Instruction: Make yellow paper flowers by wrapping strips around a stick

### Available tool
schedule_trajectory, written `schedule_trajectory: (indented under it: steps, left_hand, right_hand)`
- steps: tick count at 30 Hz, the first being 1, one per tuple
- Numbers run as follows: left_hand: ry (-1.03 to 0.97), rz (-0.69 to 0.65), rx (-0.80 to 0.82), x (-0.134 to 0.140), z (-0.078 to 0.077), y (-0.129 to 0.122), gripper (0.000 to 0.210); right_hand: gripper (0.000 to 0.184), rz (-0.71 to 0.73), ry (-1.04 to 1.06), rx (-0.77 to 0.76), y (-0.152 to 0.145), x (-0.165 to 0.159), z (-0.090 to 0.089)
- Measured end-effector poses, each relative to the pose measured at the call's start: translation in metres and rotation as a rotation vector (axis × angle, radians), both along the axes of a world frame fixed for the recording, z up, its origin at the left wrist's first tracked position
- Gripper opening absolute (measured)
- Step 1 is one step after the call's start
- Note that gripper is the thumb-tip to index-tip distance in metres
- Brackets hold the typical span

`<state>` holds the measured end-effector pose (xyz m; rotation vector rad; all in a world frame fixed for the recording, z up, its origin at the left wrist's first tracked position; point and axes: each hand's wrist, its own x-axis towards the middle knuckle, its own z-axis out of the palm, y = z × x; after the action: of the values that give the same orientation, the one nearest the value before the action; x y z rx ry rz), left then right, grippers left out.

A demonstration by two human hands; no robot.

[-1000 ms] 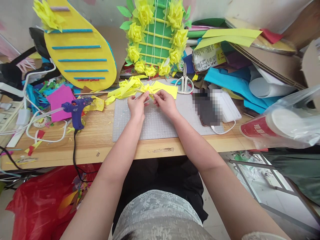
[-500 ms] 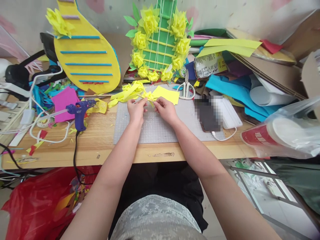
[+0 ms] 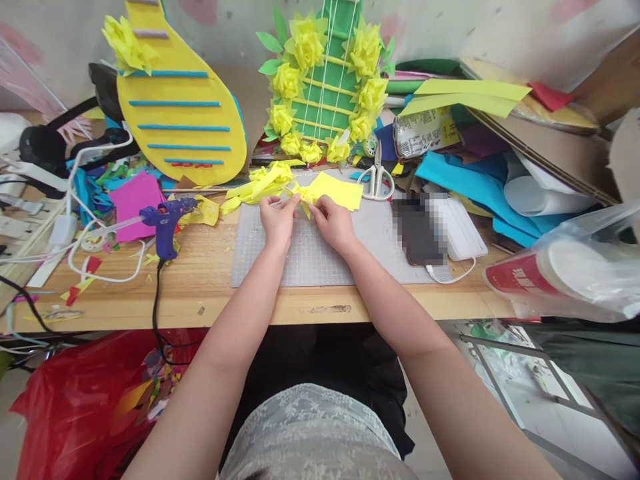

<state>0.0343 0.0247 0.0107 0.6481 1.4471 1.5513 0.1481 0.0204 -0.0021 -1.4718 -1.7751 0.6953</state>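
Observation:
Above the grey cutting mat [image 3: 380,257], a small yellow paper flower [image 3: 307,192] is pinched between the fingers of my left hand [image 3: 278,217] and my right hand [image 3: 333,222]. Its lower part is hidden by the fingertips. Flat yellow paper sheets [image 3: 343,190] lie just behind my right hand. A heap of yellow paper strips and petals [image 3: 260,185] rests behind my left hand. White-handled scissors [image 3: 377,179] lie at the mat's back edge.
A purple glue gun [image 3: 167,223] stands on the left with its cord hanging over the table edge. Behind are a yellow lute-shaped board [image 3: 180,120] and a green flower-trimmed board [image 3: 325,100]. To the right are a phone [image 3: 419,230], a white power bank [image 3: 465,230] and a bagged cup [image 3: 530,273].
The camera view has shifted slightly, moving the scene a little to the right. Both hands stay at the flower, with my left fingers drawn closer round it.

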Motion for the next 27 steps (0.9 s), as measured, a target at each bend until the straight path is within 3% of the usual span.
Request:
schedule_trajectory:
  steps: [6,14,21,27]
  left_hand:
    - [-0.044,0.026,-0.015,-0.003,-0.001,0.002,0.042]
    - [-0.115,0.087,0.149,-0.002,-0.003,0.005,0.047]
    - [0.032,-0.012,0.029,-0.007,0.001,0.003,0.038]
    - [-0.027,0.058,0.011,-0.012,0.005,0.004,0.044]
  right_hand:
    - [0.019,0.058,-0.050,0.016,-0.001,-0.003,0.002]
    - [0.018,0.085,-0.054,-0.019,-0.005,-0.007,0.006]
    - [0.016,0.096,-0.127,0.000,-0.001,-0.001,0.005]
    - [0.017,0.186,-0.184,0.041,-0.002,-0.003,0.005]
